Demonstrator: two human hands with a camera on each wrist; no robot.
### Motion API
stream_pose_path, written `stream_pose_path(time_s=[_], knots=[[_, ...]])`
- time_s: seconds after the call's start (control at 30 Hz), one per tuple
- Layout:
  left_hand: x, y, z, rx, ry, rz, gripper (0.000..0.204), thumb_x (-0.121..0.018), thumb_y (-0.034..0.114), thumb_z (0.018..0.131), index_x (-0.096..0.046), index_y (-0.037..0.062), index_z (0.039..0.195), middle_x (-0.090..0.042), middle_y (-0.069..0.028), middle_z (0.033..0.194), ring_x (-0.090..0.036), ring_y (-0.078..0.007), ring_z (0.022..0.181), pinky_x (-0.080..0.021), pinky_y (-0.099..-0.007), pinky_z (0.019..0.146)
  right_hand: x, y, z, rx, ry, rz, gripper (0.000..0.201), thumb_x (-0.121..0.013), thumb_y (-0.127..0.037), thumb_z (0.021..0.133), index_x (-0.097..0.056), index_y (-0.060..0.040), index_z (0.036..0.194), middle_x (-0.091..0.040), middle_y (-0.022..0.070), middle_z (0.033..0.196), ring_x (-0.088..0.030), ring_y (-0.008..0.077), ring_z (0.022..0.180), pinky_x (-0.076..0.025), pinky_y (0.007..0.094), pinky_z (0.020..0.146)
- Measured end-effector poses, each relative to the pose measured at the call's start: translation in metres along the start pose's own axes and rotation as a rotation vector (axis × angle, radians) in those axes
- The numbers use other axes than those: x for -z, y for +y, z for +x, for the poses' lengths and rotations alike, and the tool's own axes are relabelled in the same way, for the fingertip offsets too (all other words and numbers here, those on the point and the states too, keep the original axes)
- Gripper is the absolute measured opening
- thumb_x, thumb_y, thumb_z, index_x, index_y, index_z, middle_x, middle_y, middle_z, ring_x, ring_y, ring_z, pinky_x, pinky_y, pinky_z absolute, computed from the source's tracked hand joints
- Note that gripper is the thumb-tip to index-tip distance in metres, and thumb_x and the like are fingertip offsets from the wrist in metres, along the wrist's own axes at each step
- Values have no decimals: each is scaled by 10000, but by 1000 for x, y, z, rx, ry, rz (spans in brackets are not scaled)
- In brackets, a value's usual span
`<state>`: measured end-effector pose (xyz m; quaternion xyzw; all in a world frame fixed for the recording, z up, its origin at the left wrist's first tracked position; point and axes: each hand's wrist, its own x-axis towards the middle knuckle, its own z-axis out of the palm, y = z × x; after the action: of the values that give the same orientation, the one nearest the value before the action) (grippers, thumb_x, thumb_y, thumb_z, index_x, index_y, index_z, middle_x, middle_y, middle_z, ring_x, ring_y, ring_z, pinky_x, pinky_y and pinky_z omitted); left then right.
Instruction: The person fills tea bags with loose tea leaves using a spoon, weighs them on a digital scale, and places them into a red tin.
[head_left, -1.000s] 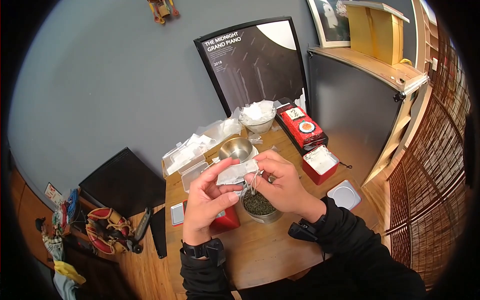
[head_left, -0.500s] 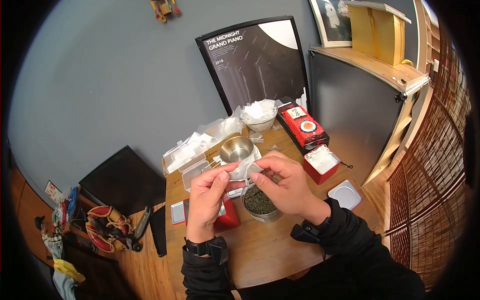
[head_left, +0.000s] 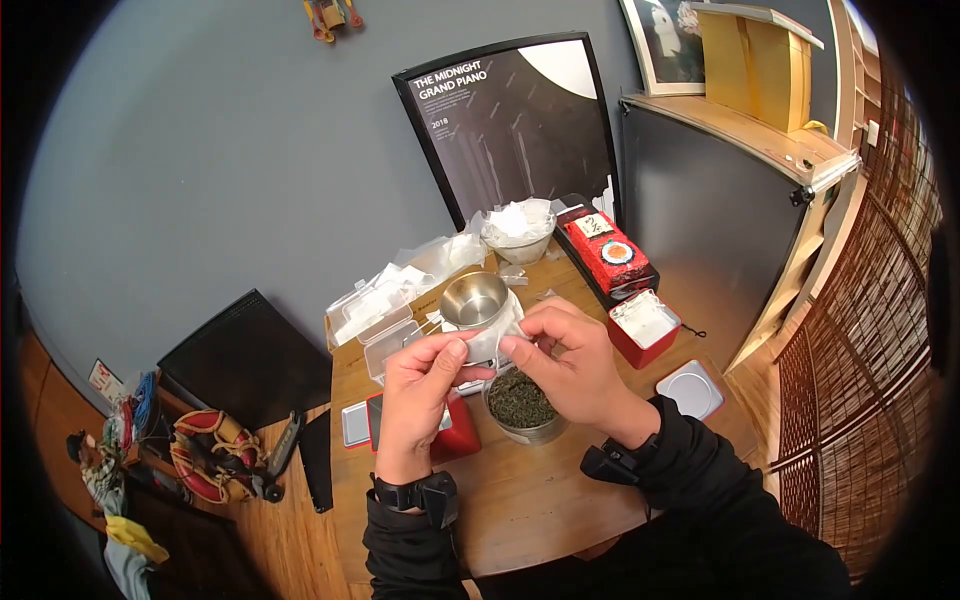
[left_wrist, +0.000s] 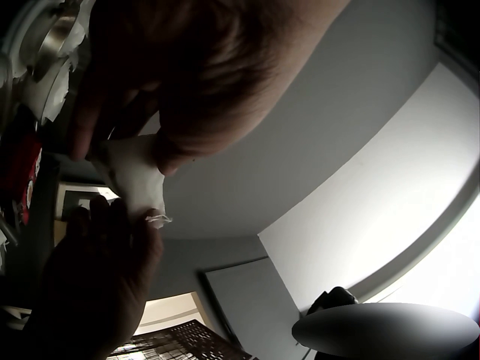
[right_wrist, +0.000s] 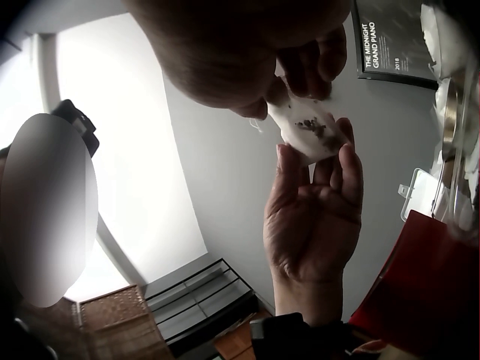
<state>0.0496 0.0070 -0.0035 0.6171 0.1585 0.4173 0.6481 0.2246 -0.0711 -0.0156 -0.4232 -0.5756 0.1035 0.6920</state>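
Note:
A small white tea bag [head_left: 485, 347] is stretched between my two hands, over the table. Dark bits of leaf show through the tea bag [right_wrist: 309, 129] in the right wrist view. My left hand [head_left: 418, 395] pinches one end between thumb and fingers. At the other end, with the string, my right hand [head_left: 570, 362] pinches the bag's corner. Just below the right hand stands a round tin of dark green loose tea [head_left: 518, 405]. Behind the bag is a steel bowl [head_left: 474, 299] on a white base. A red tin [head_left: 456, 432] stands beneath the left hand, partly covered by it.
A red tin of white bags [head_left: 644, 335] and a lid [head_left: 690, 390] sit at the right. Behind them lies a red tea packet [head_left: 608, 252]. A full bowl of white bags [head_left: 517, 250] and a clear plastic box [head_left: 385, 352] line the back and left.
My left hand's spread fingers have closed in to pinch the tea bag's left end. The bag has dropped slightly and turned in my hands; the right hand keeps hold of the string end.

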Motion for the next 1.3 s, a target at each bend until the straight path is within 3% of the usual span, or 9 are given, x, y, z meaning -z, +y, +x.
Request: stream_pose_path(time_s=[0.07,0.13,0.27,0.33,0.57,0.97,1.13,1.3], knots=[[-1,1,0,-4,46,-10,249,-592,143,1007,-665,-72,1112,-699,-173,1074,-708,-245,900,-634,-391,776,0,-1,1,55,22,-11,152,-742,-126,880,-652,-4,865,-651,74,888,-558,104,618,-451,247,543],[-2,0,1,-9,47,-7,248,-591,144,1008,-664,-71,1108,-700,-173,1067,-710,-245,889,-635,-386,771,4,-7,1,-6,-64,-37,153,-723,-101,908,-633,0,837,-664,98,997,-541,70,716,-450,233,627],[1,-1,1,44,6,-27,231,-546,92,1023,-670,-75,1125,-694,-162,1092,-697,-210,929,-634,-352,784,4,-8,1,-14,-63,-7,162,-719,-97,908,-629,-3,811,-670,105,996,-542,83,729,-445,240,631],[1,0,0,61,9,-27,226,-548,93,1023,-668,-73,1119,-694,-160,1083,-697,-209,924,-636,-352,778,3,-5,2,49,-39,15,186,-732,-118,888,-627,3,793,-659,108,894,-542,106,602,-446,256,548],[-6,1,0,127,-48,-21,297,-527,188,1044,-624,-62,1172,-696,-168,1068,-713,-243,912,-636,-347,723,3,1,2,89,2,34,174,-737,-128,895,-650,6,826,-637,82,815,-545,114,628,-429,266,551],[-6,2,0,134,-56,-79,367,-515,225,1049,-595,-86,1227,-706,-180,1041,-727,-265,800,-632,-351,669,3,1,-2,-69,-13,184,149,-715,-129,920,-676,14,931,-632,39,810,-548,71,683,-439,246,584],[-4,4,0,131,-22,-150,323,-520,209,1041,-621,-79,1146,-715,-168,949,-716,-238,722,-609,-329,602,9,-1,1,107,-110,182,151,-725,-66,863,-673,17,977,-640,70,919,-566,96,710,-459,250,603],[2,6,1,143,-32,-271,296,-529,208,1034,-630,-65,1092,-716,-155,887,-700,-219,640,-569,-299,516,12,-9,3,139,-222,165,201,-727,-19,804,-675,12,997,-637,80,931,-572,114,705,-466,251,602]])
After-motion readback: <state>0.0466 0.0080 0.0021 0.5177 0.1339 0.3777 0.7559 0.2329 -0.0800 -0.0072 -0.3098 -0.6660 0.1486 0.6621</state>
